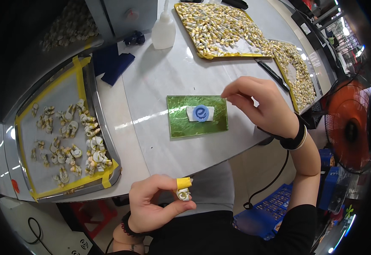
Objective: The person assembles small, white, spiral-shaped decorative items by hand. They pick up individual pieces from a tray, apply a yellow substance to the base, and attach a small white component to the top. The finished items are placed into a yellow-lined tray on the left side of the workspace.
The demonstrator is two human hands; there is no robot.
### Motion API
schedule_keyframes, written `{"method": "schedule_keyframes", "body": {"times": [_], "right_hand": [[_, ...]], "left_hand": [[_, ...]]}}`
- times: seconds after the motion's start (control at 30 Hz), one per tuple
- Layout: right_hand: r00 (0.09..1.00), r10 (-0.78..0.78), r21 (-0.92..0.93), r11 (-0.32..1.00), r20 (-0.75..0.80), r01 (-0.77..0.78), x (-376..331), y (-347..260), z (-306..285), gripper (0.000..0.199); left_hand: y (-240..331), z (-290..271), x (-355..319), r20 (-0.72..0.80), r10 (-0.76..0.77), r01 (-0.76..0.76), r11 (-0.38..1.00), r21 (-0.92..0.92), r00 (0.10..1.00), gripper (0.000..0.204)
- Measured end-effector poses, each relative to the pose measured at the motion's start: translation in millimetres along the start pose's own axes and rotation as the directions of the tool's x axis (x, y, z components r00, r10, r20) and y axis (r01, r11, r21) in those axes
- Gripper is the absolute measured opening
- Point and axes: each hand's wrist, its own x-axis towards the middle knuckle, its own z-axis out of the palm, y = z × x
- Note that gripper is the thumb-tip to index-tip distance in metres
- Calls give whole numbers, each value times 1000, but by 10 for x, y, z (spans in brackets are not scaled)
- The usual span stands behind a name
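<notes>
Before my body, my left hand (pixel 153 202) pinches a small white piece (pixel 183 194) with a curled raised shape between thumb and forefinger. Yellow tape (pixel 184 183) wraps that forefinger's tip. My right hand (pixel 257 102) is closed in a pinch at the upper right corner of a green glossy plate (pixel 177 127); anything between its fingertips is too small to make out. In the middle of the plate lies a white rectangular pad (pixel 211 113), bearing a round blue piece (pixel 201 113) with a darker curl on it.
On the left, a metal-rimmed tray (pixel 109 144) edged with yellow tape holds many small white and gold pieces. Two more full trays (pixel 236 55) (pixel 294 75) stand at the back right. A white bottle (pixel 164 32), dark blue cloth (pixel 118 68), black cutter (pixel 272 74) and orange fan (pixel 350 123) surround the work.
</notes>
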Motion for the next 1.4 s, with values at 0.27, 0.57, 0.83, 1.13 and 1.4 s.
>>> {"method": "schedule_keyframes", "body": {"times": [0.27,0.57,0.83,1.13,1.4], "right_hand": [[991,126,61,990,44,-128,-50,-128,-39,7],[984,-172,-158,971,48,178,-19,-180,108,11],[952,-241,-358,886,190,296,75,-177,174,15],[929,-262,-411,841,262,353,118,-266,174,16],[944,-318,-282,901,87,330,108,-305,129,21]], "left_hand": [[38,56,20,-77,-13,1,989,-149,997,27],[20,7,4,-49,11,-16,994,-112,999,27],[23,3,56,-67,93,-87,993,78,993,31],[54,72,68,-179,-21,-7,988,-154,984,32],[29,-17,49,1,-187,169,884,-435,982,35]]}}
